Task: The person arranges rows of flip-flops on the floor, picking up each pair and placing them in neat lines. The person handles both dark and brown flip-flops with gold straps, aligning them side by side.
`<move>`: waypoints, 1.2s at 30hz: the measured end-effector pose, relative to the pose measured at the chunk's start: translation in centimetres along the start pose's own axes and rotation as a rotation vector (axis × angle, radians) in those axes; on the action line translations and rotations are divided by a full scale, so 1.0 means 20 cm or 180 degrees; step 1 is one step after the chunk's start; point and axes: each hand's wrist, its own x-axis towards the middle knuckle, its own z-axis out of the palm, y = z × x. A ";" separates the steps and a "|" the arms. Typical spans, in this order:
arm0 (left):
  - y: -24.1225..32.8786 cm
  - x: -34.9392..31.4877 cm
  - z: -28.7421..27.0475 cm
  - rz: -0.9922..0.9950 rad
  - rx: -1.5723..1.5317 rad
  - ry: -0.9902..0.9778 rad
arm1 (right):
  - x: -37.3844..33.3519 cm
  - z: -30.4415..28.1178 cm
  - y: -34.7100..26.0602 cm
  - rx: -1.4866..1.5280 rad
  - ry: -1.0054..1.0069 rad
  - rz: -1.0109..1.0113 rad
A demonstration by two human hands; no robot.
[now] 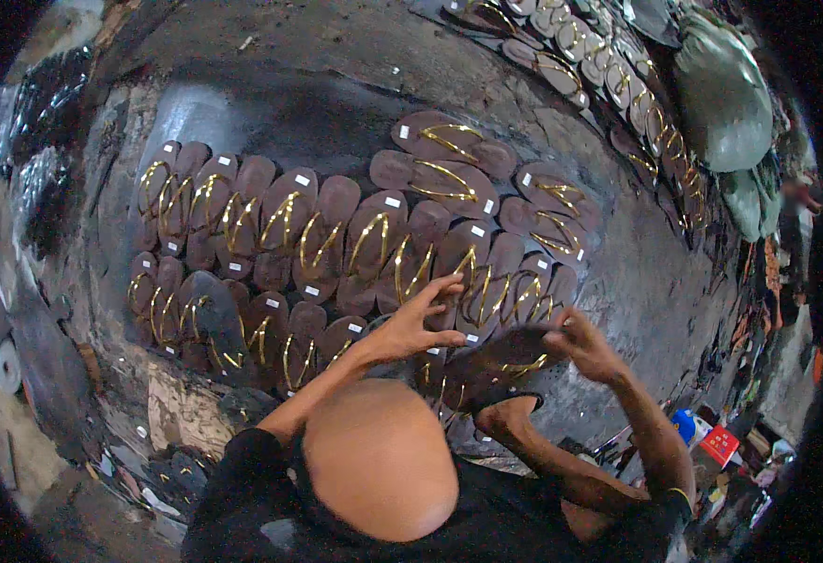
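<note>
My left hand is spread open, fingers and thumb apart, over the rows of sandals with nothing in its grip. My right hand pinches the end of a dark brown sandal, which is blurred and tilted near my foot. A gold strap shows along its lower side. Just beyond my left hand lie brown sandals with gold V-shaped straps and small white labels, packed side by side in rows. Other sandals lie crosswise at the far end of the rows.
My bent knee and a foot are close in front of me. At the far right are more sandals and a pale green sack. A red box sits at the near right, a white roll at the left.
</note>
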 end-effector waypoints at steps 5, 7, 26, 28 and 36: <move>0.41 0.13 -0.22 0.0319 0.0302 -0.0453 | 0.19 -0.10 -0.77 -0.0480 0.0732 -0.0988; 0.55 0.14 -0.41 0.0105 0.1046 -0.0222 | 0.34 -0.05 -0.96 -0.0491 0.0821 -0.1432; 0.97 -0.06 -0.71 0.0941 -0.1797 0.3671 | 1.33 0.44 -1.23 0.3396 -0.1241 -0.0931; 1.08 -0.09 -0.69 0.0900 -0.1805 0.3343 | 1.25 0.43 -1.28 0.3410 -0.1343 -0.1358; 1.15 -0.09 -0.85 0.1596 -0.1135 0.3080 | 1.25 0.48 -1.31 0.3295 -0.0967 -0.1935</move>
